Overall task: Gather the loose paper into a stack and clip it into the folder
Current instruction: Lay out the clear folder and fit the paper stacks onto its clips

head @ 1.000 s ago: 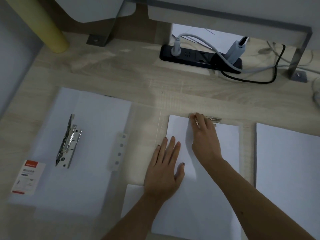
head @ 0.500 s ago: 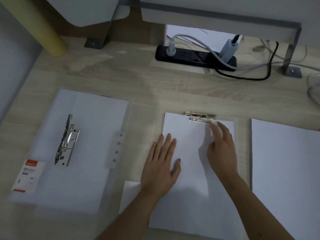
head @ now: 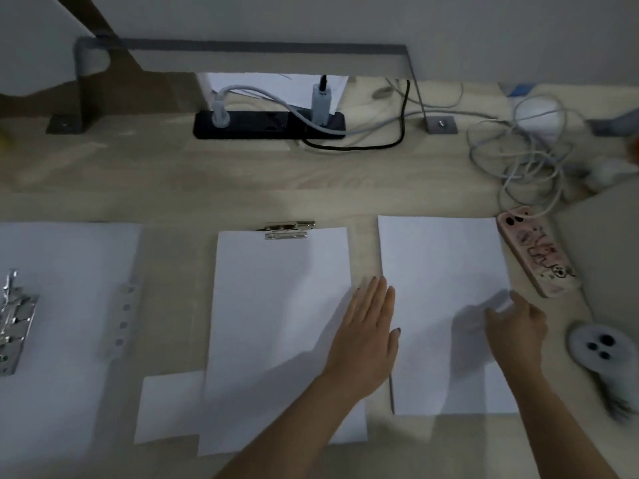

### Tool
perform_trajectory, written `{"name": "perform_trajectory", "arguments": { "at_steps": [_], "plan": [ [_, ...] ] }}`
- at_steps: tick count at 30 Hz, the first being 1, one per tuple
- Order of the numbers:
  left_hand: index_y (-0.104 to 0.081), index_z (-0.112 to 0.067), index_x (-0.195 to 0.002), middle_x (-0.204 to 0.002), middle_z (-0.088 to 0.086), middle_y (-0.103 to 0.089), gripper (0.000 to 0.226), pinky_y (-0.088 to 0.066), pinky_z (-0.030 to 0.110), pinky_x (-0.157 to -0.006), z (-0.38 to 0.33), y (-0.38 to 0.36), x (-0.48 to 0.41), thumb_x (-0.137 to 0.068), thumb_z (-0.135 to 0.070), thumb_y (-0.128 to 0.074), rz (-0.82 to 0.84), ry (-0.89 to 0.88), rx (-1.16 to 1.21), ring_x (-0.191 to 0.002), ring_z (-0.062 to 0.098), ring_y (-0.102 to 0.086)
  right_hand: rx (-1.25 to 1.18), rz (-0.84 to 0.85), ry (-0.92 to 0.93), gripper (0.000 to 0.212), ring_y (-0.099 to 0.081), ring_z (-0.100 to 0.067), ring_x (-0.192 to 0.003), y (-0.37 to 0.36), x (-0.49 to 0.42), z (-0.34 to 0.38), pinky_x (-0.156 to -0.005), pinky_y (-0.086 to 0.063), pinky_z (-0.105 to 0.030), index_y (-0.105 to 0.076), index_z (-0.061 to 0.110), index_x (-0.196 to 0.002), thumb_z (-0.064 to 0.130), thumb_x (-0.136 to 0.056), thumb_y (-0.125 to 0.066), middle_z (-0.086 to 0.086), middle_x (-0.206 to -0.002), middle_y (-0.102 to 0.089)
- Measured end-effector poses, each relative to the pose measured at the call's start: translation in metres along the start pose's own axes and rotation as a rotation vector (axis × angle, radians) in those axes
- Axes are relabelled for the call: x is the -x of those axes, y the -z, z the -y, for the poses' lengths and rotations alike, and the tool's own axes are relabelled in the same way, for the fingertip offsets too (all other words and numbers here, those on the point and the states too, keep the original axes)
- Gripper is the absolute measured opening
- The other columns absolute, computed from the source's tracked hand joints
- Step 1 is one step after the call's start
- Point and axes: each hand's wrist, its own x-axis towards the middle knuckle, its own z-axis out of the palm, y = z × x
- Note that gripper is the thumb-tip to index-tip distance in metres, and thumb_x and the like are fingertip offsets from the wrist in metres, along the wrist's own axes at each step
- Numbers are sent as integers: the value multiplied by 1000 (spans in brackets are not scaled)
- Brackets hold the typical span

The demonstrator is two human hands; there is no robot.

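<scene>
Nearest: two bare forearms reaching in from bottom edge. Left hand (head: 366, 337) flat, fingers together and extended, palm down across the gap between the clipped sheet (head: 276, 323) and the loose paper stack (head: 442, 305); gripping nothing. Right hand (head: 517, 326) on the stack's right edge, fingers curled, pinching up a lifted corner of the top sheet (blurred, grip detail unclear). Small paper slip (head: 169, 406) poking out at lower left from under the clipped sheet. Far left: open folder (head: 69, 288) lying flat, metal ring mechanism (head: 14, 326) at frame edge, punched tab strip (head: 122, 319) on its right side. Right of stack: phone (head: 536, 250) in patterned pink case, just beside the paper; white round object (head: 600, 344) with three dark holes nearer. Metal clip (head: 288, 229) holding top edge of middle sheet. Beyond, on wooden desk (head: 207, 174): black power strip (head: 269, 124) with plugs, tangled grey cables (head: 518, 160), grey metal bracket (head: 242, 53) against wall.
</scene>
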Motion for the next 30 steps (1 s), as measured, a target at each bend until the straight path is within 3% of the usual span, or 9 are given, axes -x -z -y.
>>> {"name": "perform_trajectory", "arguments": {
  "at_steps": [6,9,13,16,20,22,24,27,30],
  "plan": [
    [-54,-5,-128,-138,14,-51,73,-45,42,-101,-20,-22,-11,-97,-39,3,133,50,-73,-128,27,-48,-87,101,-84,36,-51,-44,-106,9,-25,-18,-95,-40,-46,-59,-3,-115,17,-86,-52,-28,-111,-60],
    [-45,-3,-134,-144,14,-44,68,-36,40,-110,-16,-26,-7,-97,-42,-4,103,13,-98,-134,26,-41,-183,172,-188,35,-58,-39,-96,12,-40,-21,-82,-42,-37,-65,0,-97,29,-81,-54,-23,-96,-64],
    [-34,-3,-139,-147,15,-39,64,-22,37,-112,-16,-26,-8,-98,-44,-8,100,15,-114,-139,26,-29,-273,269,-210,29,-55,-30,-79,24,-48,-18,-74,-43,-37,-61,5,-78,33,-82,-53,-16,-81,-58],
    [-32,-3,-138,-146,14,-40,62,-11,37,-113,-19,-24,-7,-98,-44,-8,118,35,-94,-138,24,-25,-352,312,-162,20,-51,-25,-74,29,-44,-18,-66,-38,-31,-56,5,-87,25,-88,-54,-11,-83,-54],
    [-37,-3,-138,-148,12,-38,62,-33,37,-111,-18,-25,-7,-98,-43,-12,112,17,5,-138,23,-35,-492,297,-28,12,-55,-21,-80,41,-30,-14,-69,-40,-29,-56,11,-101,16,-90,-55,-9,-94,-58],
    [-31,-5,-142,-153,1,-22,54,-32,32,-112,-19,-15,-10,-99,-36,-26,38,26,211,-141,14,-26,-610,296,46,13,-59,-16,-76,53,-23,-11,-69,-46,-28,-60,20,-96,12,-92,-52,-4,-91,-65],
    [-20,-15,-147,-149,-16,-10,58,-20,22,-113,-19,-1,-17,-96,-32,-41,55,200,598,-138,0,-16,-713,290,98,22,-65,-12,-75,66,-16,-5,-69,-51,-26,-63,28,-92,10,-93,-50,7,-84,-71],
    [-41,-24,-134,-140,-6,-45,54,-38,34,-108,-24,32,-26,-86,-40,-58,-1,485,1230,-125,9,-48,-890,319,114,20,-68,0,-74,81,-7,8,-65,-55,-15,-62,23,-101,9,-94,-49,13,-85,-74],
    [-57,-22,-121,-118,-3,-65,31,-47,37,-100,-18,70,-19,-91,-31,-55,-16,563,1437,-109,14,-62,-941,340,183,22,-69,-1,-82,89,9,29,-72,-56,-18,-62,24,-106,11,-95,-48,21,-91,-72]
  ]
}}
